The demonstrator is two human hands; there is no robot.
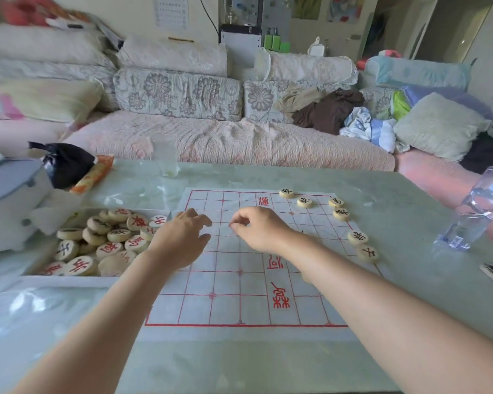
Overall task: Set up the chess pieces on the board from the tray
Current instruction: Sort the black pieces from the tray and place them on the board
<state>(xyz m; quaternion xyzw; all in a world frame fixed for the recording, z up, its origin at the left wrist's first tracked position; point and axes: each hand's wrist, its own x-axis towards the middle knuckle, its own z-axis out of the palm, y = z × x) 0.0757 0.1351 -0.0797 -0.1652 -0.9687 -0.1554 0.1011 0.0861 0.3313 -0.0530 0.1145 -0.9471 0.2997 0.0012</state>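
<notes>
Two bare forearms reach across a pale green glass-topped table (239,362) toward a white paper xiangqi board (239,282) ruled in red, the landmark of the scene. Over the board's left edge, the left hand (180,240) hovers palm down, fingers loosely spread and slightly curled, with nothing visibly held. Just right of it, above the board's middle, the right hand (261,228) is curled, thumb and forefinger pinched together; whether a piece sits between them cannot be told. Left of the board, touching its edge, a shallow tray (40,280) holds a heap of round wooden pieces (103,243) marked in red and black characters. Along the board's right side six black-lettered pieces (341,214) stand in a curving line from the far edge toward the near corner. Right of the board stands a clear plastic water bottle (478,214). Beyond the board's far left corner sit a drinking glass (165,159) and a black bag (64,163). Farther back, a sofa (225,137) carries floral cushions and loose clothing.
</notes>
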